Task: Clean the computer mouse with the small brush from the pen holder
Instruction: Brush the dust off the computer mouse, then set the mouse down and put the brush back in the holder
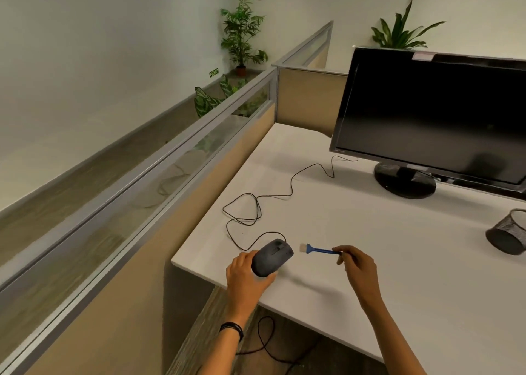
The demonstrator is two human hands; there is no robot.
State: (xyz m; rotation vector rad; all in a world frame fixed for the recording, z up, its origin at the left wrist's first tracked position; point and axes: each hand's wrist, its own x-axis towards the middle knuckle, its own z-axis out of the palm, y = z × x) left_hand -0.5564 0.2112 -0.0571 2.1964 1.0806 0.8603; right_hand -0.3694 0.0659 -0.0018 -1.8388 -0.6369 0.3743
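Note:
A dark grey wired computer mouse (271, 257) is lifted just above the near left corner of the white desk (370, 232), gripped from behind by my left hand (247, 276). My right hand (355, 263) pinches the end of a small blue brush (318, 250), held level with its pale bristles pointing left, a short gap from the mouse's right side. The black mesh pen holder (508, 233) lies tipped on its side at the right edge of the view.
The mouse's black cable (256, 204) loops across the desk toward the black monitor (432, 115) on its round stand. A beige and glass partition (182, 158) runs along the desk's left side. Another cable hangs below the desk's front edge.

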